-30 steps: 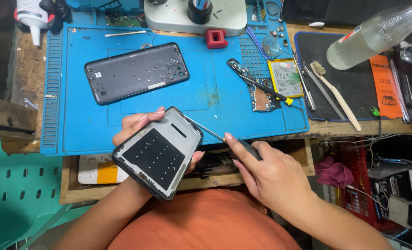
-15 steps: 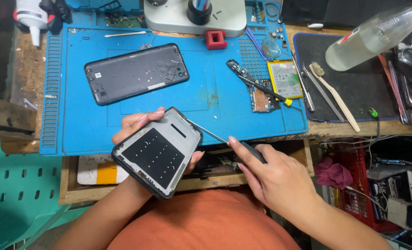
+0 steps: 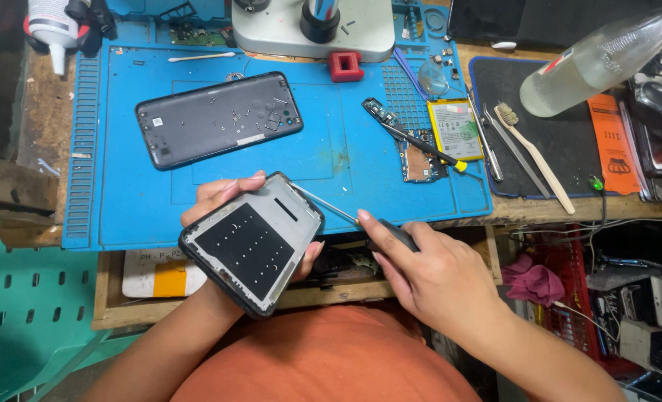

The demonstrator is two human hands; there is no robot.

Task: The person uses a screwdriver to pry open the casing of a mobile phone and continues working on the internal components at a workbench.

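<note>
A white-and-green label covers the rectangular battery (image 3: 456, 129) at two o'clock on the blue mat (image 3: 331, 160). An orange printed card (image 3: 611, 141) lies at three o'clock on the dark mat (image 3: 561, 141). The clear bottle (image 3: 599, 59) at one o'clock bears what seems a red-and-white label.

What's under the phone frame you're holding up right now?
The left hand cradles the phone frame from below, fingers showing past its top and right edges. Beneath are the blue mat's front edge and an open drawer; the frame hides the palm.
</note>
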